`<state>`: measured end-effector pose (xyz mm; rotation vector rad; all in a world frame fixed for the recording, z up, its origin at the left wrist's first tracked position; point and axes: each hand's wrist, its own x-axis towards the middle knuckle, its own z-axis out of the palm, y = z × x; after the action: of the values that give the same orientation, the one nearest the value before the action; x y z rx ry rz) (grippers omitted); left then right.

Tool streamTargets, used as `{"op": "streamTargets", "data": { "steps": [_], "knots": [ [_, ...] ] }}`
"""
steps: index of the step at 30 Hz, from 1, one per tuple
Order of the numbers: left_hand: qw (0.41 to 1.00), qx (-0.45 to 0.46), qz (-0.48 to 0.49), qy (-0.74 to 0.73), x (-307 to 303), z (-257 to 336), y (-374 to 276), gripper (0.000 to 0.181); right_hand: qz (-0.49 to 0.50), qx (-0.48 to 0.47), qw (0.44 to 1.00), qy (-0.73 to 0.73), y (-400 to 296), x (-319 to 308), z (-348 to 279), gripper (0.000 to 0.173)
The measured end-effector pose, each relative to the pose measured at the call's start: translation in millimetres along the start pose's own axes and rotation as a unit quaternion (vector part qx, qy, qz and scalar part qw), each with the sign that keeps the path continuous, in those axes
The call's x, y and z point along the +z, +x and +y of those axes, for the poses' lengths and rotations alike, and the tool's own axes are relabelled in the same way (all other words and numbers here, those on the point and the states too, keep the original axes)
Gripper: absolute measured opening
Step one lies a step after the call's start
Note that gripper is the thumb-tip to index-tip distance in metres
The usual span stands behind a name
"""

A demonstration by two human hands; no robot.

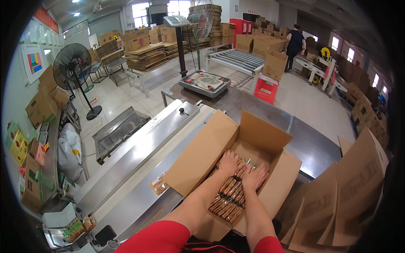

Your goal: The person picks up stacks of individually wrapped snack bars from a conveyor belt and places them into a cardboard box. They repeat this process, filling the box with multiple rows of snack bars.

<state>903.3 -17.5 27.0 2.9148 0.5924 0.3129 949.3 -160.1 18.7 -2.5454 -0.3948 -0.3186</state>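
An open cardboard carton (205,151) stands before me with its flaps spread outward. Rows of clear-wrapped brown snack packets (226,207) line its inside, set on edge close together. At the carton's far end, my left hand (230,163) lies over the left side of a row, fingers curled down. My right hand (255,177) grips the same row from the right, by the carton's right wall. A few wrapped packets show between the two hands; my fingers hide the rest of that row.
A loose snack packet (159,184) lies on the steel conveyor frame (136,151) at left. Beyond the carton, a platform scale (205,83) sits on a metal table (253,104). Flattened cartons (341,193) lean at right. A pedestal fan (73,68), roller conveyor (237,60) and a person (295,47) are farther off.
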Motion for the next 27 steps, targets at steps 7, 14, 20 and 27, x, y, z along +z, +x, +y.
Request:
{"op": "streamTargets", "data": {
  "steps": [7, 14, 20, 27],
  "knots": [
    [0.995, 0.031, 0.086, -0.036, 13.7, -6.7, -3.5, 0.078, -0.020, 0.020, 0.994, -0.101, -3.7, 16.3, 4.6, 0.085],
    [0.974, 0.100, 0.142, -0.143, -30.6, -9.6, -32.5, 0.076, 0.021, -0.037, 0.984, -0.176, 5.0, 33.5, 6.3, 0.076],
    [0.964, -0.113, 0.240, 0.005, -132.2, -144.3, -226.5, 0.073, -0.021, -0.066, 0.971, -0.227, 14.8, 23.4, 19.4, 0.075],
    [0.649, -0.674, 0.270, 0.228, -210.8, -343.1, -666.0, 0.083, 0.097, -0.106, 0.952, -0.272, 32.1, 53.1, 51.2, 0.085]
  ]
}}
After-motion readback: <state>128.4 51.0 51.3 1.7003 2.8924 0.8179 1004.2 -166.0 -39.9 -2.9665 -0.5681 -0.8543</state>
